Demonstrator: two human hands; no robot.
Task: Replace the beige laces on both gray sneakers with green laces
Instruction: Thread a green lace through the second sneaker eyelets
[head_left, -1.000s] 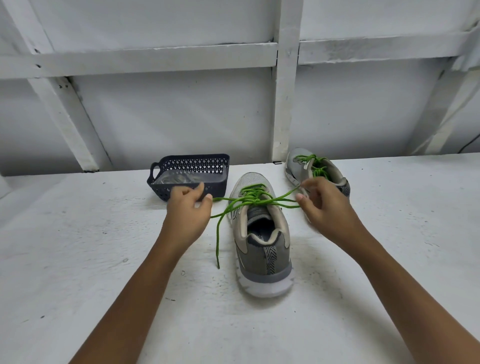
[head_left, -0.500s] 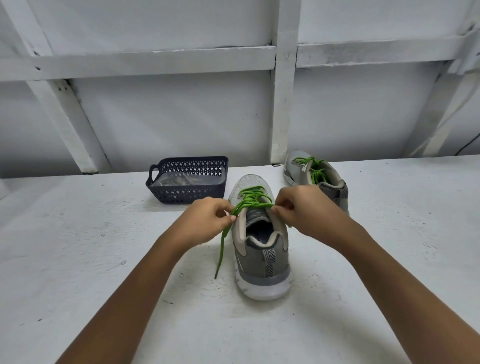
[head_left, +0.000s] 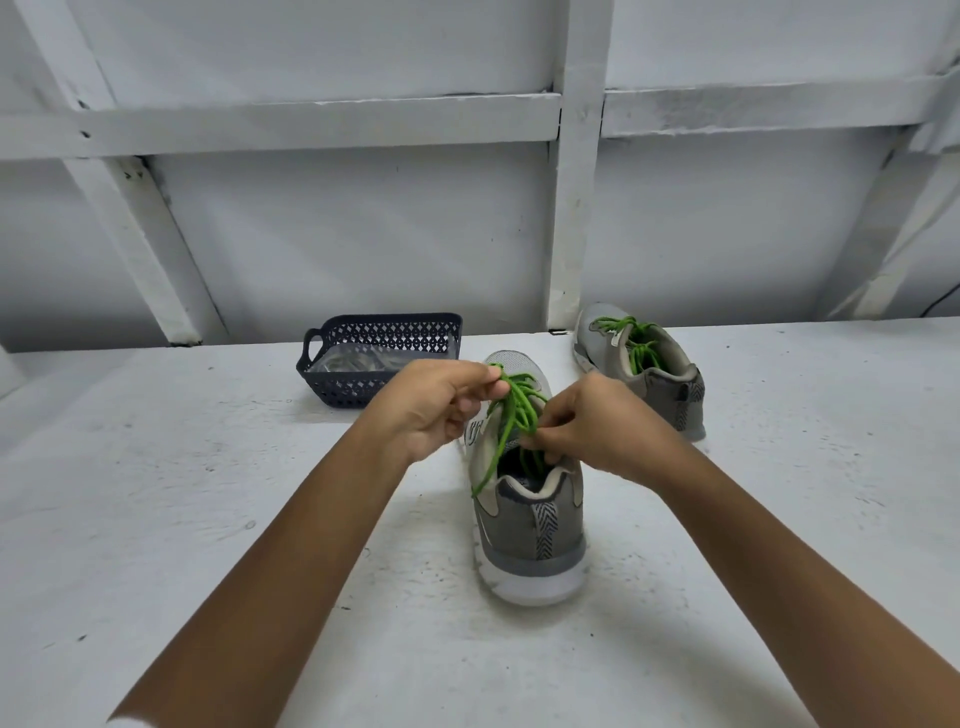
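- Left grip (head_left: 441, 402) pinches the bright green cord lace (head_left: 511, 410) over the gray mesh sneaker (head_left: 535, 525).
- Right grip (head_left: 597, 428), just beside it, pinches the same lace lower, at the sneaker's opening.

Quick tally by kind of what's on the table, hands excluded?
Gray sneakers: 2
Green laces: 2, one per sneaker
Dark basket: 1, contents unclear
Total: 5
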